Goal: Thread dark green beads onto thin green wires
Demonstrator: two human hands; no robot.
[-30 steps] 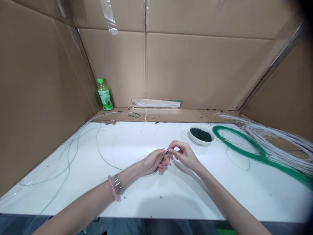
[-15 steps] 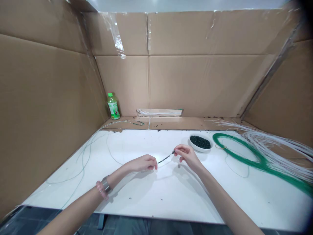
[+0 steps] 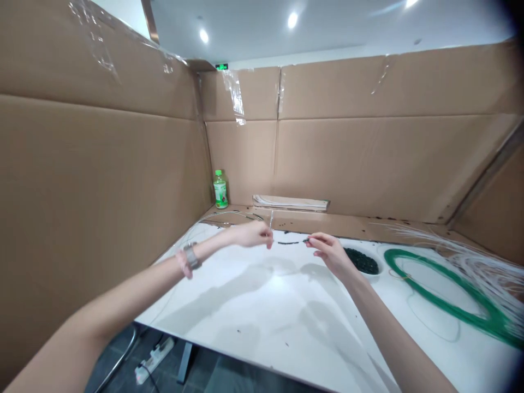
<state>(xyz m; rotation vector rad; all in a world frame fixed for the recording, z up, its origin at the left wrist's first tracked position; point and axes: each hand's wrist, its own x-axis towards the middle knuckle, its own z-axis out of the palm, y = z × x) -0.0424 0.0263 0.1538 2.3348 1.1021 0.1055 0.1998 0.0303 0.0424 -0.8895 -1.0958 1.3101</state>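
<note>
A short string of small black beads [image 3: 289, 243] stretches nearly level between my hands, raised over the white table. My left hand [image 3: 254, 234] is closed at its left end, fingers curled round the thin line, which is too fine to follow inside the hand. With thumb and fingertips my right hand [image 3: 327, 252] pinches the right end, where a small dark piece shows at the tips. Just behind the right wrist sits a white bowl [image 3: 381, 268] full of black beads [image 3: 362, 261], partly covered by that hand.
A green coil of line [image 3: 434, 259] and loose white strands [image 3: 478, 267] lie at the right. At the back stand a green bottle [image 3: 221, 194] and a flat holder of white strands [image 3: 290, 203]. Cardboard walls [image 3: 368, 164] enclose the table [image 3: 262, 311]; a power strip [image 3: 154, 360] lies on the floor.
My view has tilted up and turned left. Both hands have lifted the bead string higher above the table, and it now hangs more level and slightly farther from my left fingers.
</note>
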